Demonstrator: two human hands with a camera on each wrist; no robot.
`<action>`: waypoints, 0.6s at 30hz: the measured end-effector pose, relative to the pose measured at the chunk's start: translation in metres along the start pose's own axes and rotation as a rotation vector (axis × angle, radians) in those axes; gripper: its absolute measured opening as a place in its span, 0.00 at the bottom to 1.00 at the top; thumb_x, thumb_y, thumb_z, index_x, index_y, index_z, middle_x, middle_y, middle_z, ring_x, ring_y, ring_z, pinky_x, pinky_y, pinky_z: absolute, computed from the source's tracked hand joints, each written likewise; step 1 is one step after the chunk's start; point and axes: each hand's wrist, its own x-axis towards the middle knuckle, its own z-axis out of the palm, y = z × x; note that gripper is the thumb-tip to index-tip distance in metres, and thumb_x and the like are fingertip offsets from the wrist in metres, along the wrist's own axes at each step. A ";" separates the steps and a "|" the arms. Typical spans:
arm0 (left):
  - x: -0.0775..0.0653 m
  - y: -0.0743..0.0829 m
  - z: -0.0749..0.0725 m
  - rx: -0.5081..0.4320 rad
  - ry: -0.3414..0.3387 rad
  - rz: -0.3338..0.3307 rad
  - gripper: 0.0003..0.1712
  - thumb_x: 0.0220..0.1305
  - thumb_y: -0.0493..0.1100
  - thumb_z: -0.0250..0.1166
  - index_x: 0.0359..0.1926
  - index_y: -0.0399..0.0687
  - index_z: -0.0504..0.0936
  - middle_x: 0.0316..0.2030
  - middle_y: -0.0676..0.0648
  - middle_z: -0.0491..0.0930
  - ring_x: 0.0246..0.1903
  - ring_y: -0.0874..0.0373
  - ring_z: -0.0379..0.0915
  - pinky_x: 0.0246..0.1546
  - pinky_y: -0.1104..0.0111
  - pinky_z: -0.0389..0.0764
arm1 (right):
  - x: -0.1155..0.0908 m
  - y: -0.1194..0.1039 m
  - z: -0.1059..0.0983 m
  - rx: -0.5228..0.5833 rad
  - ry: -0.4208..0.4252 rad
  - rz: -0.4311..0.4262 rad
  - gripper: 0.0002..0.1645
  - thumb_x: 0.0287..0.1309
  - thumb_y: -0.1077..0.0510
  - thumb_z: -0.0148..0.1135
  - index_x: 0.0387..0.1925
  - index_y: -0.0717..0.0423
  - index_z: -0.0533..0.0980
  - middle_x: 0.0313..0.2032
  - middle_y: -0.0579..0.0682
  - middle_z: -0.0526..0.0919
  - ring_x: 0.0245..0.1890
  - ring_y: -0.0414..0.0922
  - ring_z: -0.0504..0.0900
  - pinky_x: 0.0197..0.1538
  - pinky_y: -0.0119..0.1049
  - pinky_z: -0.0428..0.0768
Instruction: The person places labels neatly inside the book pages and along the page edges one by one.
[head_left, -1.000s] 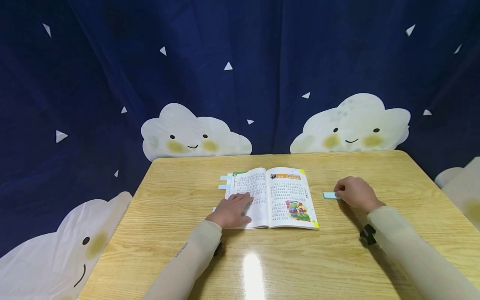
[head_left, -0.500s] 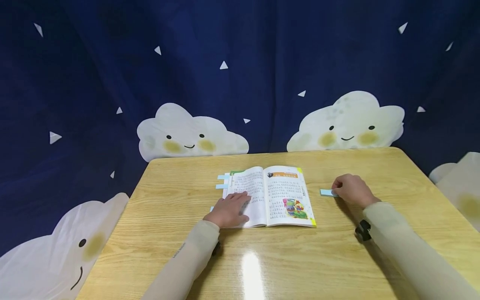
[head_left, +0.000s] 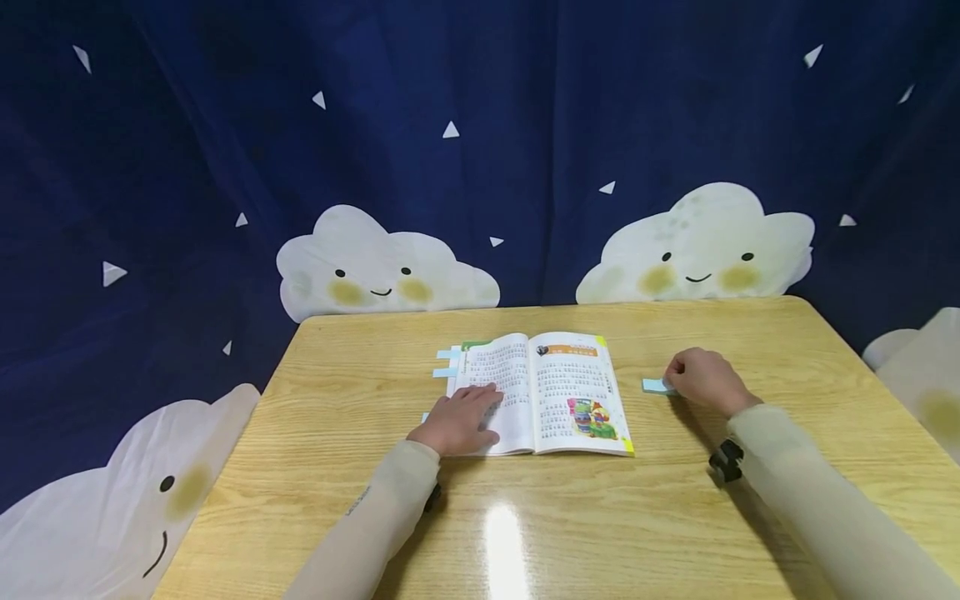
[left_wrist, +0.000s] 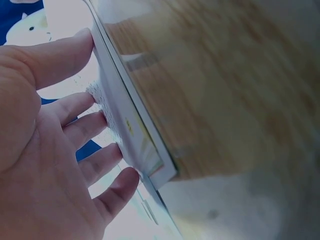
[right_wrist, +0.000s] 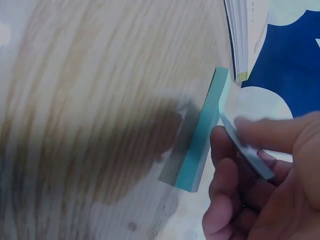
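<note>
In the head view my left hand point(head_left: 455, 421) rests on the left page point(head_left: 516, 429) of a spread illustrated book point(head_left: 577, 379), while my right hand point(head_left: 705, 382) is at a light-blue sticky-note pad point(head_left: 654, 386) beside it on the wooden table point(head_left: 570, 525). From the left wrist, my fingers and thumb stretch out against the paper, grasping nothing. From the right wrist, I pinch a lifted slip point(right_wrist: 252, 157) angled away from the pad.

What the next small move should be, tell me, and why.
Probably peel the note fully off the pad: the right hand pinches its lifted end, while its other end seems joined to the pad. The left hand rests on the open book, whose edge bears similar blue strips.
</note>
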 end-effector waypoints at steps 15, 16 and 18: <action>0.002 -0.002 0.002 -0.007 0.003 0.014 0.38 0.68 0.56 0.59 0.76 0.58 0.60 0.78 0.53 0.54 0.77 0.49 0.51 0.72 0.44 0.60 | 0.005 -0.011 0.007 0.063 -0.010 -0.028 0.08 0.58 0.61 0.60 0.27 0.61 0.79 0.27 0.54 0.82 0.23 0.45 0.72 0.28 0.35 0.71; 0.002 -0.002 0.002 -0.008 0.003 0.016 0.38 0.68 0.56 0.60 0.76 0.58 0.60 0.78 0.53 0.54 0.77 0.49 0.51 0.72 0.43 0.60 | 0.005 -0.012 0.007 0.065 -0.007 -0.027 0.08 0.58 0.61 0.60 0.27 0.62 0.79 0.27 0.55 0.82 0.24 0.45 0.73 0.28 0.35 0.71; 0.001 -0.003 0.001 -0.010 0.002 0.016 0.38 0.68 0.56 0.59 0.76 0.58 0.60 0.78 0.53 0.54 0.77 0.49 0.51 0.72 0.43 0.60 | 0.005 -0.014 0.007 0.070 0.000 -0.026 0.08 0.58 0.62 0.60 0.27 0.62 0.79 0.27 0.55 0.83 0.24 0.45 0.74 0.30 0.36 0.73</action>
